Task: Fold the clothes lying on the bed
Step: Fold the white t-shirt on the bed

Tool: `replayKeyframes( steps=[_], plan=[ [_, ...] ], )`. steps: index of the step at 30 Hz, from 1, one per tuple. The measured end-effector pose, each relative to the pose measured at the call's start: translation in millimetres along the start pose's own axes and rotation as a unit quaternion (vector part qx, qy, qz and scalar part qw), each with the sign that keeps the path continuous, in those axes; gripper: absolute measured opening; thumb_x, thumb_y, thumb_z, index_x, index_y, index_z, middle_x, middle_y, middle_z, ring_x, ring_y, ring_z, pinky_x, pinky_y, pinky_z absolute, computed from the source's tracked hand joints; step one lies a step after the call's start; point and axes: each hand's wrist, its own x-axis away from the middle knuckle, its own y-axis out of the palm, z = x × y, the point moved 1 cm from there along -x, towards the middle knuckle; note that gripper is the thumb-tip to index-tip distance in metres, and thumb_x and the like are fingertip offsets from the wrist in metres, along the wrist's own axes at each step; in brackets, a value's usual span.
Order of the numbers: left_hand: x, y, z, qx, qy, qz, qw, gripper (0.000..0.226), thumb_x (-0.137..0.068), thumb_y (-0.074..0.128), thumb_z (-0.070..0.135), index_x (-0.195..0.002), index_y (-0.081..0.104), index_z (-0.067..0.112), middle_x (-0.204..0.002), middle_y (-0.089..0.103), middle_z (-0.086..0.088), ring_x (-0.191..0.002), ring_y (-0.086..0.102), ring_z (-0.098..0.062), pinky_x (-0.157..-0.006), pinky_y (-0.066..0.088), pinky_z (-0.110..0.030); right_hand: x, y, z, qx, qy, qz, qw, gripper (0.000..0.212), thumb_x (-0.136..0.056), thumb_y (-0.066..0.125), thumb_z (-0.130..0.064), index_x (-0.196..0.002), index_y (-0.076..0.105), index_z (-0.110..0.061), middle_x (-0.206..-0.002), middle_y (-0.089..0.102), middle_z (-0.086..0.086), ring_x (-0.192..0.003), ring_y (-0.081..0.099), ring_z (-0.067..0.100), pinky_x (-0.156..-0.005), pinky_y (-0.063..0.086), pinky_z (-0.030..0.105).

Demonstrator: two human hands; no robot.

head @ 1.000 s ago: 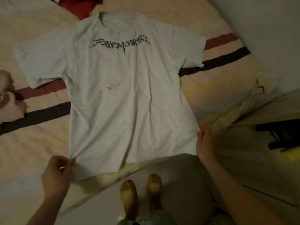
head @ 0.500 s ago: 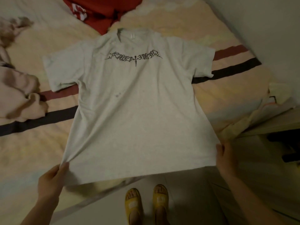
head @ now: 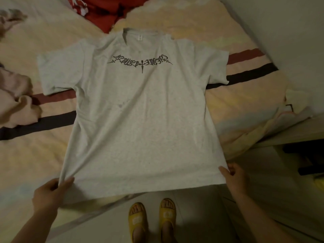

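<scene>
A light grey T-shirt point(head: 140, 120) with black lettering across the chest lies spread flat on the bed point(head: 35, 155), collar at the far side, both sleeves out. Its hem hangs slightly past the bed's near edge. My left hand point(head: 49, 192) pinches the hem's left corner. My right hand point(head: 234, 178) pinches the hem's right corner. The fabric is pulled taut between them.
A red garment point(head: 108, 9) lies beyond the collar. A pinkish crumpled garment point(head: 15, 102) sits at the left. A pale cloth point(head: 294, 106) hangs at the bed's right corner by the wall point(head: 289, 32). My feet in yellow slippers point(head: 152, 218) stand on the floor.
The shirt has slid toward me along the bed and flattened out, both hands still holding the hem corners. More of the red and pink garments shows.
</scene>
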Motion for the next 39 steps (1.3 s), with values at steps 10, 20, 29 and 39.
replayKeyframes(
  steps=[10, 20, 29, 39],
  plan=[
    [7, 3, 14, -0.088, -0.026, -0.01, 0.996, 0.027, -0.078, 0.075, 0.019, -0.095, 0.068, 0.0, -0.086, 0.066, -0.019, -0.081, 0.06, -0.038, -0.074, 0.047, -0.043, -14, 9, -15, 0.104, 0.014, -0.034, 0.994, 0.015, -0.085, 0.064, -0.009, -0.084, 0.049, -0.009, -0.087, 0.054, 0.01, -0.08, 0.051, 0.027, -0.076, 0.043, 0.037],
    [14, -12, 56, 0.043, -0.038, -0.052, 0.997, 0.057, -0.064, 0.082, 0.033, -0.112, 0.063, 0.009, -0.104, 0.067, -0.019, -0.087, 0.061, -0.031, -0.08, 0.049, -0.042, 5, 54, -161, 0.177, -0.265, -0.065, 0.946, 0.054, -0.085, 0.066, -0.019, -0.133, 0.045, -0.011, -0.131, 0.05, 0.014, -0.119, 0.048, 0.03, -0.096, 0.041, 0.039],
    [-70, -13, 101, 0.064, -0.013, -0.047, 0.997, 0.042, -0.086, 0.066, 0.023, -0.125, 0.051, 0.017, -0.103, 0.058, -0.003, -0.091, 0.054, -0.021, -0.09, 0.049, -0.041, 38, 199, -325, 0.35, -0.512, -0.054, 0.782, 0.055, -0.093, 0.052, -0.021, -0.143, 0.031, -0.019, -0.132, 0.047, 0.006, -0.116, 0.046, 0.024, -0.09, 0.036, 0.035],
    [-182, -14, 171, 0.094, 0.11, -0.003, 0.99, 0.026, -0.088, 0.063, 0.024, -0.11, 0.053, 0.013, -0.098, 0.056, -0.001, -0.089, 0.054, -0.018, -0.074, 0.04, -0.027, 36, 320, -469, 0.434, -0.541, -0.05, 0.718, 0.051, -0.095, 0.048, -0.024, -0.141, 0.028, -0.021, -0.128, 0.046, 0.005, -0.114, 0.045, 0.023, -0.088, 0.038, 0.034]
  ],
)
